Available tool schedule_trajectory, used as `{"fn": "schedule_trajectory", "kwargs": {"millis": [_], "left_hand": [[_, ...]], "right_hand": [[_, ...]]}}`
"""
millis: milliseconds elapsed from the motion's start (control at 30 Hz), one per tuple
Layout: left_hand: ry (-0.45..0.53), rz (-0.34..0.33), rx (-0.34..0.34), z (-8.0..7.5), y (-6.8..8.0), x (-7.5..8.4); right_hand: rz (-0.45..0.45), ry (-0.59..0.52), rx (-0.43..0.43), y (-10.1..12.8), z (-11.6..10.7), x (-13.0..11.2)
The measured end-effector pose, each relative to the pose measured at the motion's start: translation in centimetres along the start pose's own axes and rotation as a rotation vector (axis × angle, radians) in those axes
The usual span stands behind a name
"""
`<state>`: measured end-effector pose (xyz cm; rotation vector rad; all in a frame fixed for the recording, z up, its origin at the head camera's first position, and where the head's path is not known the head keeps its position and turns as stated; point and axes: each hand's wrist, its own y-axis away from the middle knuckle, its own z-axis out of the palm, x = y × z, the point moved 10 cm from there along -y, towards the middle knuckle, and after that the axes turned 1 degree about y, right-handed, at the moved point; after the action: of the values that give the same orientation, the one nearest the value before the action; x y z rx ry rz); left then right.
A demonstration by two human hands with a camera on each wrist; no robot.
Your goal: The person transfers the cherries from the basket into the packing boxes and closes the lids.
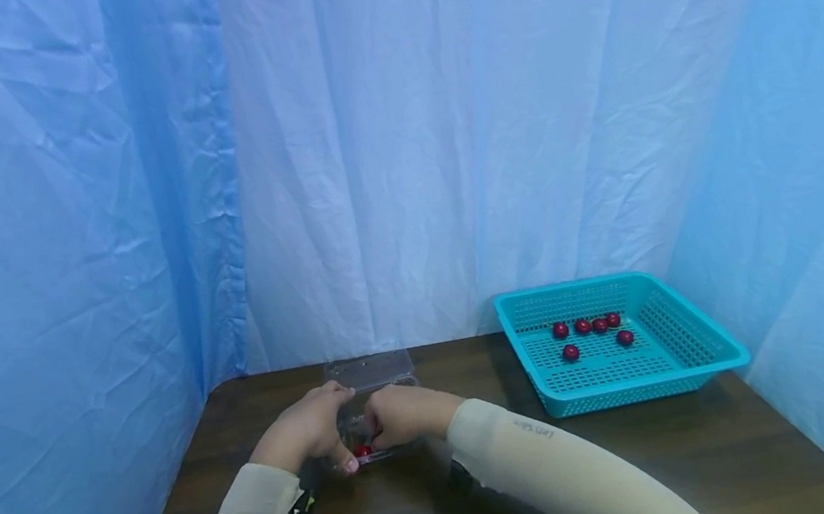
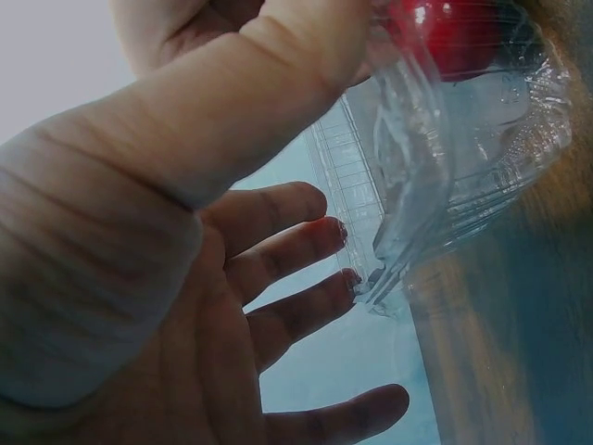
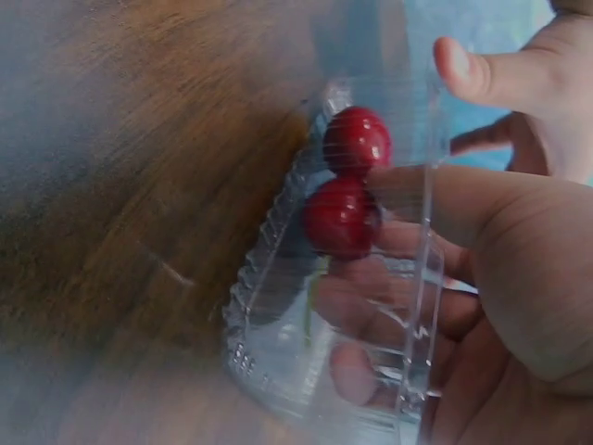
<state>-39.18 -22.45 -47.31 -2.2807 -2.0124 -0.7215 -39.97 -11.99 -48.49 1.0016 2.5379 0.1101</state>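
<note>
Both hands on clear box (image 1: 370, 395) at table's (image 1: 703, 444) near edge.
Left hand (image 1: 308, 429) thumb pinches its lid; right hand (image 1: 401, 415) fingers curl around its side; two cherries (image 3: 350, 181) inside.

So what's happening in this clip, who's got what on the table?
A person holds a clear plastic clamshell box with both hands on a dark wooden table. The left hand grips its left edge, thumb over the front rim; the right hand curls its fingers round the right side. Two red cherries show inside the box. To the right, a teal basket holds six more red cherries, apart from both hands.
</note>
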Motion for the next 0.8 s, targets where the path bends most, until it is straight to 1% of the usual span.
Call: {"fn": "schedule_trajectory", "kwargs": {"millis": [167, 267, 333, 433, 533, 667, 800], "left_hand": [[0.001, 0.003, 0.001, 0.0, 0.0, 0.2], [0.005, 0.001, -0.002, 0.1, -0.2, 0.1], [0.010, -0.007, -0.005, 0.2, -0.3, 0.0], [0.013, -0.021, -0.011, 0.3, -0.5, -0.2], [0.016, -0.033, -0.008, 0.3, -0.5, -0.3], [0.014, -0.034, 0.003, 0.2, -0.3, -0.2], [0.010, -0.021, 0.005, 0.4, -0.3, 0.0]], "right_hand": [[0.010, -0.019, 0.004, 0.3, -0.7, 0.6], [0.002, -0.012, 0.022, 0.6, -1.9, 1.0], [0.011, -0.024, 0.036, 0.9, -3.0, 1.5], [0.054, -0.069, 0.057, 1.7, -5.0, 2.6], [0.076, -0.123, 0.077, 2.7, -7.0, 3.7], [0.086, -0.189, 0.103, 4.3, -9.5, 5.4], [0.121, -0.212, 0.141, 5.8, -11.7, 7.7]]}}
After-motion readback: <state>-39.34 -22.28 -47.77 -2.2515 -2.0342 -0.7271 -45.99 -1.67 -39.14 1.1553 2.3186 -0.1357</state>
